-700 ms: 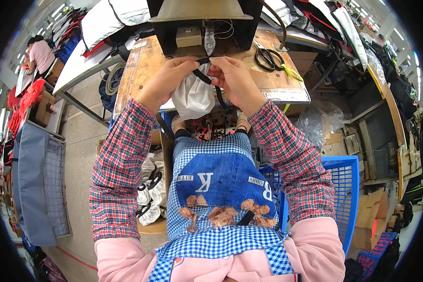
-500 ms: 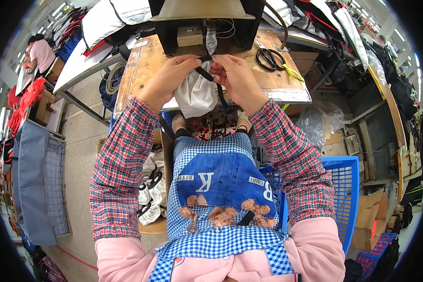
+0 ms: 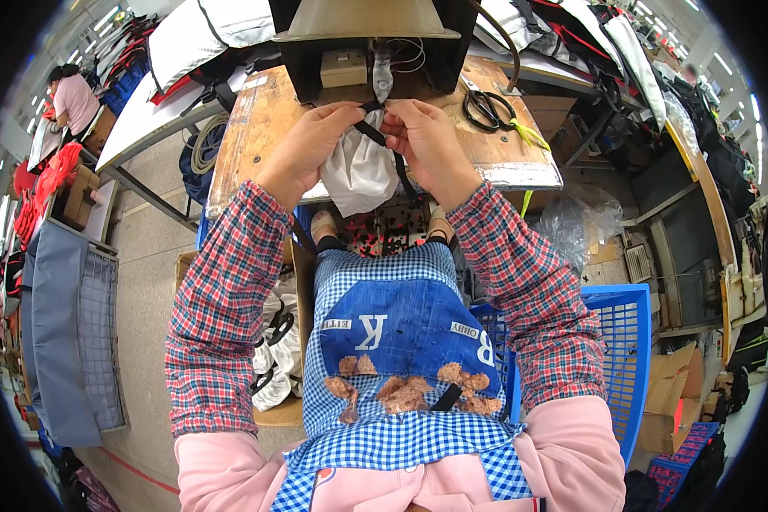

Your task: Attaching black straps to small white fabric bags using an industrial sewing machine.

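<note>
The left hand point(image 3: 303, 154) and the right hand point(image 3: 427, 145) meet at the far edge of the wooden table point(image 3: 256, 128), just under the dark machine housing point(image 3: 367, 43); between them runs a narrow black strap point(image 3: 375, 135), with a white fabric pouch point(image 3: 358, 175) hanging below it over the table's near edge. The fingers of both hands are pinched shut on the strap — the left at its upper end, the right a little lower; the fingertips nearly touch. The pouch looks light and limp, likely to sag and fold wherever it is unsupported; the strap seems flat, flexible and somewhat slick, so it is best gripped near its sewn end. Black scissors point(image 3: 486, 107) lie on the table to the right, apart from the hands; a blue plastic basket point(image 3: 627, 358) stands beside the right knee.
</note>
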